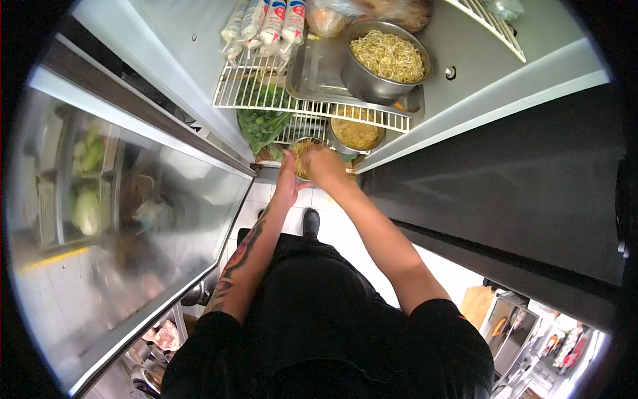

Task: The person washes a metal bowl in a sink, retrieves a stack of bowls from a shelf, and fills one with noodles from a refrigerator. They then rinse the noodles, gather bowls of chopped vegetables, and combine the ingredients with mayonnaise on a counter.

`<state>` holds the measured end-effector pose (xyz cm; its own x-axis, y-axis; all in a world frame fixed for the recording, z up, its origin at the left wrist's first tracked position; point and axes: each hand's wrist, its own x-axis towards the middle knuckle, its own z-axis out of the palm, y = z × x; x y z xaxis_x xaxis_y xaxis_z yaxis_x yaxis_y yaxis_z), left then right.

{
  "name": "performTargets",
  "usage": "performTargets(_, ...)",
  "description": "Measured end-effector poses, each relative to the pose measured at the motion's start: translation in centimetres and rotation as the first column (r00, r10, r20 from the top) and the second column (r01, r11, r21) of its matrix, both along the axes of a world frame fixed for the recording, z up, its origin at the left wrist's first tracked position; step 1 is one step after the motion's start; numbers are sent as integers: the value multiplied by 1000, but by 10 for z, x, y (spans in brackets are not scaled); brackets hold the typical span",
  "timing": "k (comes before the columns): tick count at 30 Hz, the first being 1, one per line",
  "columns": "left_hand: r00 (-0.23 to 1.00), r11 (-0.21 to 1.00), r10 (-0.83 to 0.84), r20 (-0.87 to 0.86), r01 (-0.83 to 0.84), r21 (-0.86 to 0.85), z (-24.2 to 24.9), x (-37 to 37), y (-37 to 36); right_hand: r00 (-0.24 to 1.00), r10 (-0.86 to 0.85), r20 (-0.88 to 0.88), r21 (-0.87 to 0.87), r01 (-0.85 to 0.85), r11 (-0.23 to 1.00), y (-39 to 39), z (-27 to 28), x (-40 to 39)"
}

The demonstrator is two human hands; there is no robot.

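Inside the open fridge, my left hand (288, 181) cups the side of a small round bowl (302, 158) filled with pale yellow strands, sprouts or noodles. My right hand (325, 167) is at the bowl's right side, its fingers curled over the contents; what is between them is hidden. Just behind, on the lower rack, stands a metal pot (357, 133) of similar pale strands. Left of the bowl hangs a clear bag of green leaves (261, 126). Higher up, a large metal pot (387, 61) heaped with bean sprouts rests on a metal tray (312, 73).
White wire shelves (249, 100) cross the fridge. Several white plastic tubes (272, 23) with red and blue print lie on the upper shelf, beside bagged food (325, 20). The glass door (133, 193) stands open at left, and a dark panel (505, 179) is at right.
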<state>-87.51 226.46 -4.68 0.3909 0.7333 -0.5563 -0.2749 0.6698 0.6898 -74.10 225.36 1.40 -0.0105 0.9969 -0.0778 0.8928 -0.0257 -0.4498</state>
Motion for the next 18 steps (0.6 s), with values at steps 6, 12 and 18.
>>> performTargets(6, 1000, 999, 19, -1, -19, -41, -4, 1, -7, 951, -12, -309, 243, 92, 966, -13, 41, 0)
performTargets(12, 999, 998, -17, -31, 16, -53, -13, 14, 3, 946, -323, 10, 171, 316, 933, 45, -52, 119)
performTargets(18, 994, 994, -9, -107, -4, -112, -11, 43, 2, 927, -12, 376, -301, 134, 944, 61, -47, 133)
